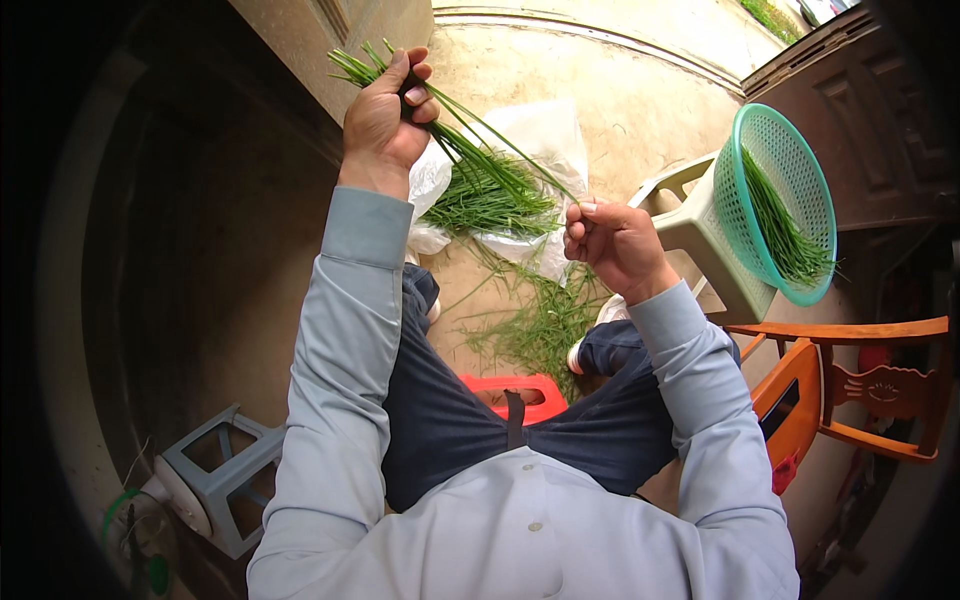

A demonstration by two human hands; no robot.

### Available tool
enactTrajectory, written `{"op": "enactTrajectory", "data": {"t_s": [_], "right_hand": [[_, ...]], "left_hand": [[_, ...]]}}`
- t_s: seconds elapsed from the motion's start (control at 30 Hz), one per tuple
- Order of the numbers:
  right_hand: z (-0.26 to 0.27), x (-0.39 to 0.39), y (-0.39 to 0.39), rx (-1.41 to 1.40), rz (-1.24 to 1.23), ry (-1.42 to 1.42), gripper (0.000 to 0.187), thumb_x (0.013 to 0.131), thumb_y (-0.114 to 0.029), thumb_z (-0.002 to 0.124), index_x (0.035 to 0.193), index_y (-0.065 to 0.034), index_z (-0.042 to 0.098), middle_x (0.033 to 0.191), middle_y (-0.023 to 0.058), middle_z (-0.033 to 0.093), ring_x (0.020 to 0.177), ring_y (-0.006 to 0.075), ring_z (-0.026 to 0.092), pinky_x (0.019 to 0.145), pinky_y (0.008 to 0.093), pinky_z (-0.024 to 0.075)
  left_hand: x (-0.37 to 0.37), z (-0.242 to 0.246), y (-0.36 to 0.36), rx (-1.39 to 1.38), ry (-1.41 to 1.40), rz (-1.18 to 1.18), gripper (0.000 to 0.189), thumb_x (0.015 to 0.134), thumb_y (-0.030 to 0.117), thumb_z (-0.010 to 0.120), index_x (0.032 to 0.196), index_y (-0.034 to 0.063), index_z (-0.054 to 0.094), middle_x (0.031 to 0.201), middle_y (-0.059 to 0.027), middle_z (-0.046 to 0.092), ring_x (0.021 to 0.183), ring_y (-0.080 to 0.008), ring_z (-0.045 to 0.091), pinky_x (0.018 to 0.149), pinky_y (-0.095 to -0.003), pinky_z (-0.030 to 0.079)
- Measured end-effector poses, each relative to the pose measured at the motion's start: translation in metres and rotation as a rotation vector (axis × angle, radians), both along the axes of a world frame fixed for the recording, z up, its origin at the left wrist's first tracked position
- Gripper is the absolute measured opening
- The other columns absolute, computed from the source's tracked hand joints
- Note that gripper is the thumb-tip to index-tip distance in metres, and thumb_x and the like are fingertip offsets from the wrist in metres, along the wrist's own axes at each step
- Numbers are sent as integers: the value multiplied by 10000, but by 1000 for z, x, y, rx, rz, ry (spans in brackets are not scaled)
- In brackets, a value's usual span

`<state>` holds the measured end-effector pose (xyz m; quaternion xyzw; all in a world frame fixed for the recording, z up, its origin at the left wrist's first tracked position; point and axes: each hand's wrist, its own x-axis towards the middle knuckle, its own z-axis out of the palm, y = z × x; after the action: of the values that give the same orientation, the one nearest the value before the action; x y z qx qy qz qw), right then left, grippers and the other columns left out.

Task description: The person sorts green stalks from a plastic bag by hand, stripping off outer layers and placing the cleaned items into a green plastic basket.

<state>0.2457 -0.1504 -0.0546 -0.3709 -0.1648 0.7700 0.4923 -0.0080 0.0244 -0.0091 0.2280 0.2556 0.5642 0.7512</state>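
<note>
A bunch of long green stalks, which look like garlic chives [469, 154], is held in my left hand [394, 112], its cut ends sticking out past the thumb. My right hand [611, 240] pinches the far tip of one or two of these stalks between thumb and forefinger. Below the bunch, a pile of chives [487, 199] lies on a white plastic bag [566, 131] on the floor. Loose green scraps [547, 319] are scattered between my feet. At the right, a turquoise plastic colander [724, 195] holds more chives [784, 225], lying lengthwise.
The tilted colander rests on a beige plastic stool [709, 225]. A carved wooden chair [810, 375] stands at the right, a grey plastic stool [221, 465] at the lower left. Part of a red plastic stool [551, 390] shows between my legs. An open doorway lies ahead beyond a floor track [585, 30].
</note>
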Motion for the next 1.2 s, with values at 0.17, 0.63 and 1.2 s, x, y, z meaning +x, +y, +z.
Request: {"op": "enactTrajectory", "data": {"t_s": [0.17,0.63,1.2], "right_hand": [[0,-3,0,-18,-23,-55,120,903,-144,568,886,-47,636,805,35,653,702,123,613,675,300,507],[-25,-14,6,-133,-371,-422,145,867,-104,511,795,-25,609,621,-6,523,520,111,479,445,256,353],[-39,-22,-17,682,750,-2075,196,763,-214,700,941,-193,779,901,83,715,898,305,673,807,418,520]], "left_hand": [[-1,2,-1,13,0,9,225,1013,223,559,1095,22,617,834,-16,597,594,-67,416,517,-223,327],[23,1,-18,177,59,-11,263,994,234,600,1016,-25,641,833,-74,614,625,-91,456,515,-230,359],[13,11,-18,152,223,102,269,1007,264,569,1061,13,652,800,-18,618,762,-123,584,604,-244,436]]}}
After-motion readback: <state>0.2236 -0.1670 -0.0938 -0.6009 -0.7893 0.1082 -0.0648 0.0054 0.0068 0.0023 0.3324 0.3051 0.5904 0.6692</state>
